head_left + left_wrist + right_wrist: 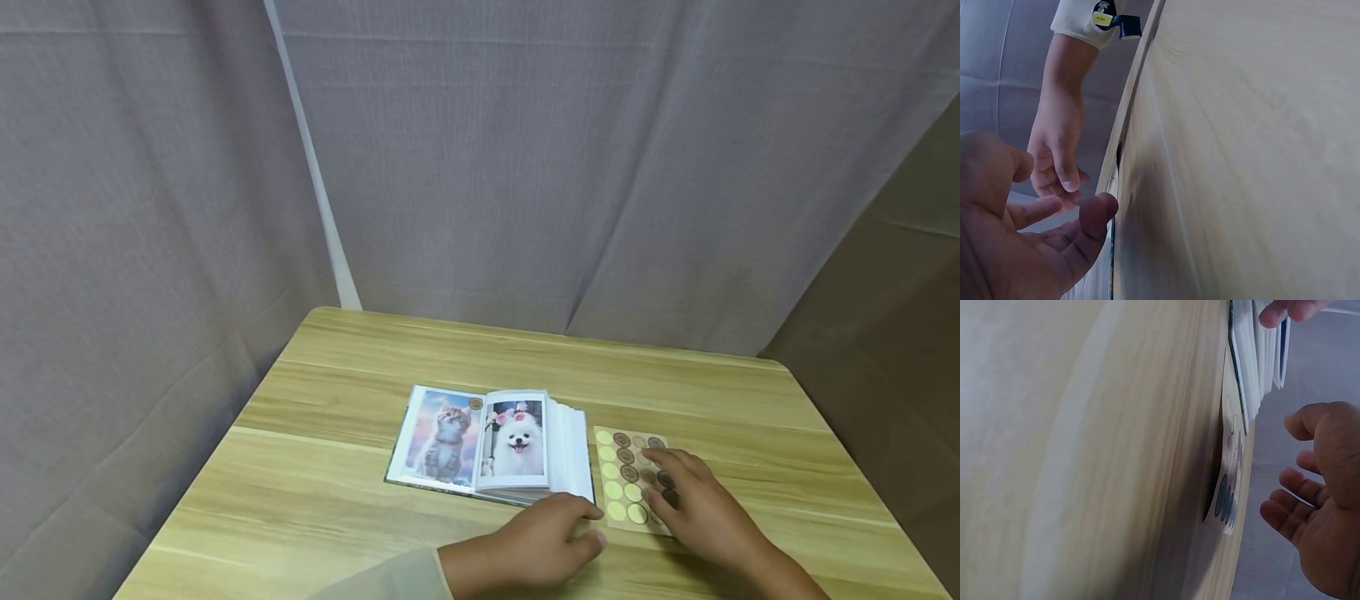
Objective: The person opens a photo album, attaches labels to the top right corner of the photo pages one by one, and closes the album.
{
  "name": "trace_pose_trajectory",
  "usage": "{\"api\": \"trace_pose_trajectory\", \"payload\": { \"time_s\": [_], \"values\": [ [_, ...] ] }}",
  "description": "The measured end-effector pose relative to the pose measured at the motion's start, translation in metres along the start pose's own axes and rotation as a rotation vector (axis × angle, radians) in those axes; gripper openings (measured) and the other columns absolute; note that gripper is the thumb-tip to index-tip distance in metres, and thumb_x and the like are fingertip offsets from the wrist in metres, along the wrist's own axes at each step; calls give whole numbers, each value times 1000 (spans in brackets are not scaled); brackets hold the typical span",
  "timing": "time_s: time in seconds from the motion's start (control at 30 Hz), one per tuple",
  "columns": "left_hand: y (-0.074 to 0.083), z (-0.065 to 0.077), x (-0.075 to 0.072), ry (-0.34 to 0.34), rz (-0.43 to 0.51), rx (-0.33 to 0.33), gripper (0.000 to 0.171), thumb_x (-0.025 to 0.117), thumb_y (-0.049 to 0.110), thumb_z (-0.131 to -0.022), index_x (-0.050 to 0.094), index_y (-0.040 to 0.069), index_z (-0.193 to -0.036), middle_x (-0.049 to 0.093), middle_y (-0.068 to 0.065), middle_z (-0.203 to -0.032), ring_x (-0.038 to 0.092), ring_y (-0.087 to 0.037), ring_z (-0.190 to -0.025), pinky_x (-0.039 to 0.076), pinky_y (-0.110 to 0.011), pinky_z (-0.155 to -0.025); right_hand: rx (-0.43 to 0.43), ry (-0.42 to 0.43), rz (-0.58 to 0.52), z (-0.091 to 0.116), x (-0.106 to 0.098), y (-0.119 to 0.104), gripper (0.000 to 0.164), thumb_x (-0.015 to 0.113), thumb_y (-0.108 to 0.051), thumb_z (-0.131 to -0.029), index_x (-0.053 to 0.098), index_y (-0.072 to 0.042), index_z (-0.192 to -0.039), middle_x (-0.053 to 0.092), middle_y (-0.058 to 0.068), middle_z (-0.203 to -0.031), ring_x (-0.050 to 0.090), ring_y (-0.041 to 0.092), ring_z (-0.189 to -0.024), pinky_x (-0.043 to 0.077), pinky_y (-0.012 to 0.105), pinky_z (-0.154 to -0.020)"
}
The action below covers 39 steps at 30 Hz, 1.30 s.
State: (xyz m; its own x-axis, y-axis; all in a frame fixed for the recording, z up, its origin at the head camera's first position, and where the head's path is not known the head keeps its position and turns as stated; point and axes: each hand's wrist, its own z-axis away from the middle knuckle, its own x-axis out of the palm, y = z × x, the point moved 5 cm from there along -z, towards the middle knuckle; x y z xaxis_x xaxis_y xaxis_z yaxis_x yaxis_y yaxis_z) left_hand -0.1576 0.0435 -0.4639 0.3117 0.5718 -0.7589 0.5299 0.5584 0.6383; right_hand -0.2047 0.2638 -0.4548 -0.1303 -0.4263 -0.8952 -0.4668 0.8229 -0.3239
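A photo album (572, 454) lies open on the table, a kitten picture (442, 442) on its left page and a white dog picture (517, 442) on its right. One round brown sticker (476, 404) sits at the kitten picture's upper right corner. To the album's right is a sheet of round stickers (617, 477), gold and dark brown. My right hand (705, 508) hovers over the sheet's right part, fingers loosely bent and apart, covering some stickers. Near the album's lower right corner, my left hand (542, 542) has thumb and fingers spread, with nothing between them.
The wood-grain table (300, 483) has its far edge against grey curtains (480, 167), which hang at the back and left. A darker cloth (892, 333) hangs along the right side. Loose album pages fan out toward the sticker sheet.
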Motion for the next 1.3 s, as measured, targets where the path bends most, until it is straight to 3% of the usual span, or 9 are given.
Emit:
{"api": "trace_pose_trajectory", "payload": {
  "time_s": [0.13, 0.33, 0.77, 1.17, 1.3],
  "values": [
    [2, -6, 3, -2, 0, -24, 37, 56, 36, -105, 65, 13, -131, 66, 5, -126, 56, -6, -121, 46, -22, -99, 7, -6, 7, 5, 0, 4, 59, 81, -18, -87, 56, -4, -139, 58, 23, -132, 52, 45, -123, 47, 65, -92],
    [4, -15, 7, 2, 28, -75, 39, 57, 37, -103, 65, 13, -133, 68, 4, -121, 58, -5, -116, 47, -23, -95, 57, -84, 9, 10, 6, 10, 76, 85, -28, -84, 49, -1, -145, 53, 27, -139, 46, 47, -129, 44, 67, -95],
    [5, -28, 13, 76, 204, -223, 38, 61, 34, -100, 66, 11, -130, 68, 4, -107, 60, -5, -102, 49, -26, -91, 104, -135, 23, 17, 11, 19, 100, 83, -56, -80, 40, 1, -150, 47, 31, -144, 37, 52, -134, 37, 71, -100],
    [3, -36, 20, 75, 279, -304, 41, 61, 37, -99, 63, 12, -132, 69, -1, -110, 60, -9, -110, 49, -30, -95, 130, -145, 46, 18, 20, 25, 109, 87, -54, -75, 38, 8, -150, 49, 34, -142, 42, 54, -130, 37, 67, -101],
    [2, -37, 23, 73, 319, -336, 44, 63, 36, -99, 60, 10, -134, 69, 0, -92, 63, -7, -97, 49, -28, -91, 137, -148, 50, 18, 21, 26, 109, 87, -55, -75, 39, 9, -149, 51, 34, -140, 44, 54, -128, 39, 67, -100]
  ]
}}
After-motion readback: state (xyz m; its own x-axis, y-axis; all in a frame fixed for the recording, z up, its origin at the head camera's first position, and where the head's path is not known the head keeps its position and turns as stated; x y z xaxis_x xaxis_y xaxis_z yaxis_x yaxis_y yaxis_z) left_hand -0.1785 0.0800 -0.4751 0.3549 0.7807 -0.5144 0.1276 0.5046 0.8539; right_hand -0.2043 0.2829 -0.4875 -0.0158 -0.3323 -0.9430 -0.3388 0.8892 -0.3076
